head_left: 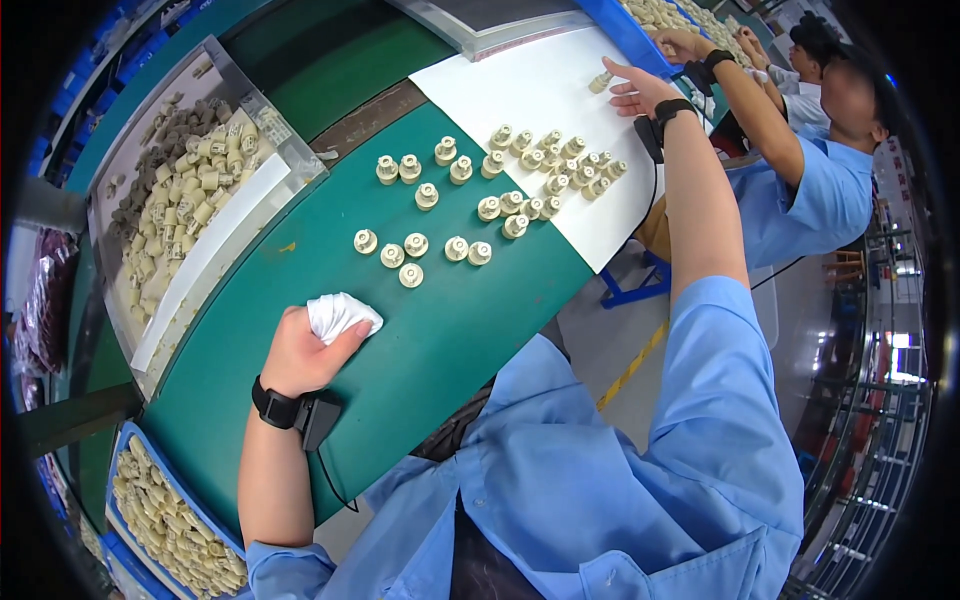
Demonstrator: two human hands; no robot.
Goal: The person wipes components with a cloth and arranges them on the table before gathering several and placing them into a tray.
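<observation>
Blue shirt front (560,450) fills the bottom of my feed. Left hand (300,352) is clenched around a white cloth (342,314) over the green table (430,345). Right hand (645,92) is wide, fingers apart, just beside one cream part (600,82) on the white sheet (520,90); I can't tell if they touch. Other cream parts (427,196) stand scattered between the hands, on table and sheet. Heaped tray (212,268) sits left, full blue bin (130,430) lower left. Co-worker's arm (757,105) crowds the right hand's far side.
</observation>
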